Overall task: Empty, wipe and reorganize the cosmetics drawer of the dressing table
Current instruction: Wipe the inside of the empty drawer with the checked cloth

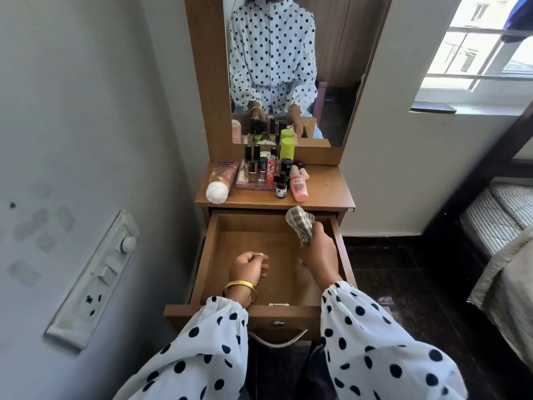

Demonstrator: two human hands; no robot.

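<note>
Brown wood drawer [207, 255] of the dressing table [326, 194] stands pulled fully out, its metal handle [278, 340] at the front, nearest us. We see bare wood inside, w/ both hands above it. Our right hand [318, 251] grips a bunched striped cloth [300, 225], fingers curled round it, held over the back-right corner of the drawer; whether the cloth touches the wood we can't tell. Our left hand [249, 265] is a closed fist holding nothing we can see, over the drawer's left-centre, gold bangle [239, 287] on the wrist. Both arms wear white sleeves w/ dark dots.

The cosmetics sit on the tabletop, left half, approx. in a cluster: a pink tube [220, 180] w/ white cap lying far left, several nail-polish bottles [256, 168] upright on a flat palette, a small dark bottle [280, 187] in front, a pink bottle [298, 187] lying tilted to their right, a lime-green-capped container [287, 148] at the back by the mirror [288, 67]. Mirror reflects the bottles and the dotted shirt. Wall switch panel [95, 281] at left, window [484, 47] upper right, striped bedding [496, 220] at right.
</note>
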